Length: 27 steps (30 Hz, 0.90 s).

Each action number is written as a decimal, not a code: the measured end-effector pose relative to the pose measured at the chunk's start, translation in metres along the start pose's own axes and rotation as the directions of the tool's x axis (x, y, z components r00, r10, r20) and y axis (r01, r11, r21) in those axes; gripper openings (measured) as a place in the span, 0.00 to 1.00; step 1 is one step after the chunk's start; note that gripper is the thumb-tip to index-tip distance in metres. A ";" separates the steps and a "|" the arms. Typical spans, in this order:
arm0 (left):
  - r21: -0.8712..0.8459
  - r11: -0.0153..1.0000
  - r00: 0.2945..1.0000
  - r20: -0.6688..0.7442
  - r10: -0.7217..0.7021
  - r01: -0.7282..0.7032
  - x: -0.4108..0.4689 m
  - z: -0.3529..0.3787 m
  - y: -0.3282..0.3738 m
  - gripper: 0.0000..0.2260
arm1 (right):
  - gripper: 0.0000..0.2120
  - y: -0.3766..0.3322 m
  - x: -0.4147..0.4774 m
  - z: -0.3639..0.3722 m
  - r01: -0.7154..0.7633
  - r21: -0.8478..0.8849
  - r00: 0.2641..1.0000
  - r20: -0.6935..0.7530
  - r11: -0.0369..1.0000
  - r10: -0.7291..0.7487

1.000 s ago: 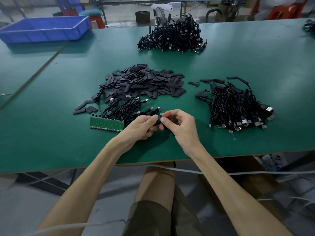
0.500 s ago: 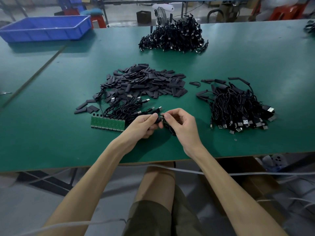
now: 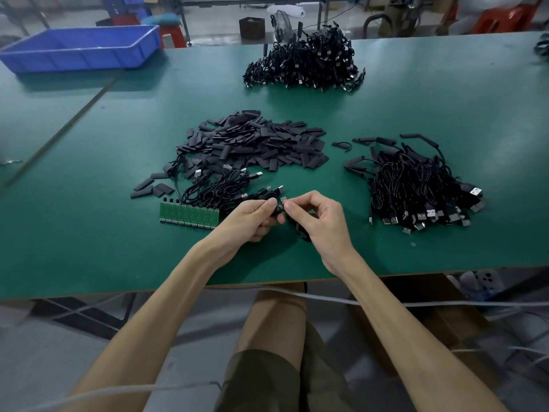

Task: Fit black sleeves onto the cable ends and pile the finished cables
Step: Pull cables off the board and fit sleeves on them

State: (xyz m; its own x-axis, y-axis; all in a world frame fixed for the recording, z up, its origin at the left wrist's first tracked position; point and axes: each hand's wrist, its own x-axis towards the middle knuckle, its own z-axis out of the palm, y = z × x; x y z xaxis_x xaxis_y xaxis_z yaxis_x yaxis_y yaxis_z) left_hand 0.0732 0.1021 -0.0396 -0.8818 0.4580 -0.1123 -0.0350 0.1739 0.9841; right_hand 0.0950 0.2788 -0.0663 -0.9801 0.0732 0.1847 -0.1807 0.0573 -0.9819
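My left hand (image 3: pixel 252 217) and my right hand (image 3: pixel 319 221) meet over the near middle of the green table (image 3: pixel 89 233). Between their fingertips they pinch a black cable end (image 3: pixel 279 206); whether a sleeve is on it I cannot tell. The cable's loop (image 3: pixel 303 233) hangs below my right palm. A heap of flat black sleeves (image 3: pixel 252 144) lies beyond my hands. A small bunch of loose cables (image 3: pixel 219 188) sits just left of them. To the right lies a pile of cables (image 3: pixel 416 188) with sleeved ends.
A green circuit board strip (image 3: pixel 188 217) lies left of my left hand. A large heap of black cables (image 3: pixel 306 62) sits at the table's far side. A blue plastic bin (image 3: pixel 80 49) stands at the far left. The table's front edge runs just under my forearms.
Both hands have stayed together at the same spot. The fingertips have shifted slightly on the cable end, and the cable loop now shows below my right palm.
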 end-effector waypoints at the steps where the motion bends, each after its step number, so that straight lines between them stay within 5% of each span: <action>1: 0.003 1.000 1.000 0.001 0.001 -0.001 0.000 0.000 0.000 0.19 | 0.05 0.000 0.000 0.000 0.003 -0.001 1.000 0.004 1.000 -0.003; 27: -0.025 1.000 0.998 0.056 0.016 -0.015 0.001 -0.006 -0.004 0.18 | 0.04 -0.006 -0.002 0.002 0.052 -0.065 0.998 0.047 0.997 -0.049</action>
State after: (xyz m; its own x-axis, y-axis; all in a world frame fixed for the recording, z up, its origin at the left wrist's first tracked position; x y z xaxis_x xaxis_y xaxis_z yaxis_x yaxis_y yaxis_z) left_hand 0.0695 0.0967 -0.0424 -0.8548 0.5085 -0.1037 -0.0337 0.1449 0.9889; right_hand 0.0982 0.2758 -0.0609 -0.9729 0.0236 0.2302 -0.2255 0.1255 -0.9661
